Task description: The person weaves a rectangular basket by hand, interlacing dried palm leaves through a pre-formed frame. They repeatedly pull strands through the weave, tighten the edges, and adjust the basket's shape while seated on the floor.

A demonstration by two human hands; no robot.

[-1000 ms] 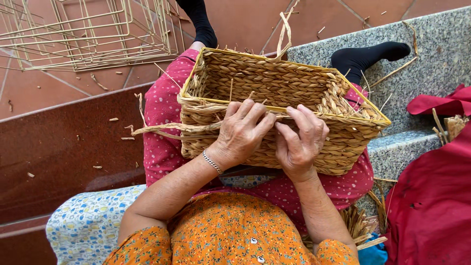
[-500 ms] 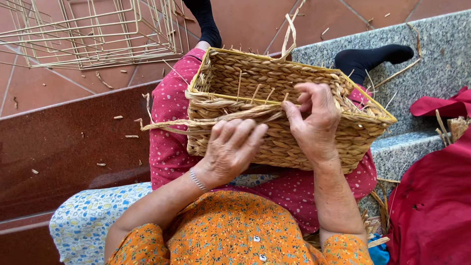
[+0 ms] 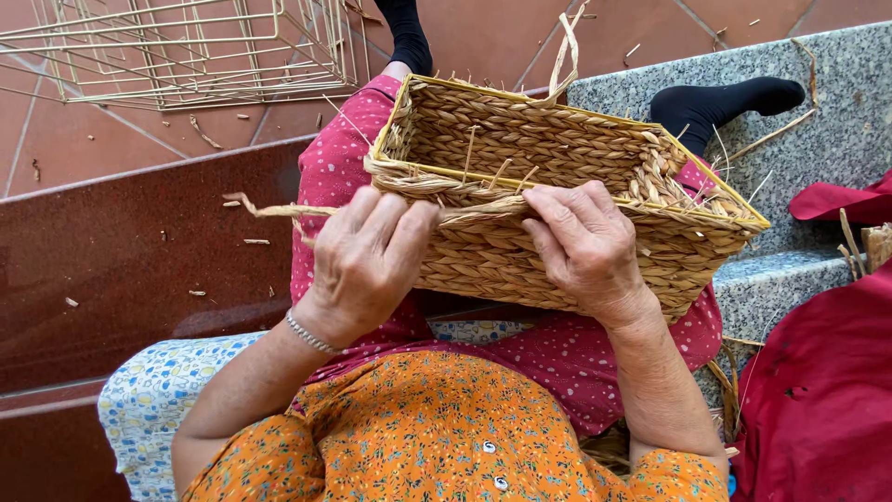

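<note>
woven straw basket (image 3: 548,177): centre frame, on lap | left hand (image 3: 367,256): fingers curled, pinching straw strand (image 3: 279,210) at near rim | right hand (image 3: 585,246): clasping near wall | wire frame (image 3: 186,46): upper left

Orange floral blouse, pink dotted trousers, black socks, silver bracelet (image 3: 311,333).

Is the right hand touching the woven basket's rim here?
Touching. The head view shows the right hand with its fingers laid over the near rim of the woven basket, no gap visible.
</note>
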